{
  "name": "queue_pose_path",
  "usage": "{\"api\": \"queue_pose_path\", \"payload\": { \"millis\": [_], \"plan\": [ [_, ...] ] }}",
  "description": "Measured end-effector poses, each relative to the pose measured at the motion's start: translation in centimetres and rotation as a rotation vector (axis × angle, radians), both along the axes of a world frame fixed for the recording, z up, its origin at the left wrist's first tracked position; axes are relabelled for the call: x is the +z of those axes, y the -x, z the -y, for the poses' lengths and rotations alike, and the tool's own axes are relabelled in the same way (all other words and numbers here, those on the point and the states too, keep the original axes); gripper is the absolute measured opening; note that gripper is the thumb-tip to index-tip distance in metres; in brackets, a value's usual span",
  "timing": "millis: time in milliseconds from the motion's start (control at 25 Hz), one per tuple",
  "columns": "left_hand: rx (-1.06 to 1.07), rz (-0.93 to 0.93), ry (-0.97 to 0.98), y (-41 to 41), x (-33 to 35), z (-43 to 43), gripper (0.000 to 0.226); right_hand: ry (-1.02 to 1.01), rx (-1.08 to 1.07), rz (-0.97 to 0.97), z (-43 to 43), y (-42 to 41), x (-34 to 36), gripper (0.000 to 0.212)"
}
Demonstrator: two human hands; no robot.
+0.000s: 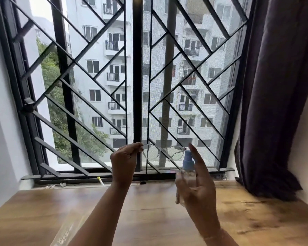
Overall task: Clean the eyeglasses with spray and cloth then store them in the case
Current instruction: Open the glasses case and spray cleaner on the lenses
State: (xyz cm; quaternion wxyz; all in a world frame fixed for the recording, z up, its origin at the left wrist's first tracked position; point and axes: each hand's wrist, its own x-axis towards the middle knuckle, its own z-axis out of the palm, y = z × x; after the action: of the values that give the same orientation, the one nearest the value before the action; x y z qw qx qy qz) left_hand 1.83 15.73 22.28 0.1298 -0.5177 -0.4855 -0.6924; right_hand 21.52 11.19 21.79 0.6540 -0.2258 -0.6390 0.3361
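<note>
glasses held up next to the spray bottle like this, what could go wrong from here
1. The left hand pinches the eyeglasses by one corner only, above the wooden table; a slip could drop them.
2. The spray bottle in the right hand sits very close to one lens; mist may hit only that lens or drift onto the window screen.

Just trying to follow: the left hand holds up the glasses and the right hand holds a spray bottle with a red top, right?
Not quite: in the head view the spray bottle has a blue top, not red. The left hand does hold up the glasses, the right hand the bottle.
</note>
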Motion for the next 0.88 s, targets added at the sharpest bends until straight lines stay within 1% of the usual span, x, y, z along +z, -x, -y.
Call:
{"api": "queue_pose_path", "payload": {
  "millis": [40, 80, 120, 200, 400, 640, 800, 880],
  "plan": [
    [-0.005, 0.000, -0.006, -0.1, 0.1, -0.1, 0.016, -0.170, -0.167, 0.090, -0.1, 0.6, 0.2, 0.069],
    [-0.009, -0.001, -0.010, -0.3, 0.2, -0.2, 0.016, -0.305, -0.282, 0.147, -0.3, 1.2, 0.3, 0.069],
    [-0.014, 0.003, -0.008, -0.5, 0.3, -0.2, 0.017, -0.398, -0.361, 0.190, -0.4, 1.6, 0.5, 0.068],
    [-0.016, 0.016, -0.007, -0.8, 0.4, -0.3, 0.017, -0.467, -0.448, 0.252, -0.5, 2.4, 1.1, 0.065],
    [-0.008, 0.019, -0.031, -1.3, 0.6, -0.3, 0.016, -0.475, -0.574, 0.325, -1.1, 4.0, 1.3, 0.058],
    [0.023, 0.005, -0.061, -1.5, 0.9, -0.2, 0.014, -0.365, -0.441, 0.321, -2.0, 4.6, 0.2, 0.077],
    [0.038, 0.001, -0.083, -1.6, 0.9, -0.1, 0.013, -0.420, -0.447, 0.322, -1.9, 4.7, 0.0, 0.072],
    [0.024, 0.006, -0.098, -1.7, 1.0, 0.0, 0.016, -0.430, -0.451, 0.300, -1.7, 4.8, 0.1, 0.068]
  ]
}}
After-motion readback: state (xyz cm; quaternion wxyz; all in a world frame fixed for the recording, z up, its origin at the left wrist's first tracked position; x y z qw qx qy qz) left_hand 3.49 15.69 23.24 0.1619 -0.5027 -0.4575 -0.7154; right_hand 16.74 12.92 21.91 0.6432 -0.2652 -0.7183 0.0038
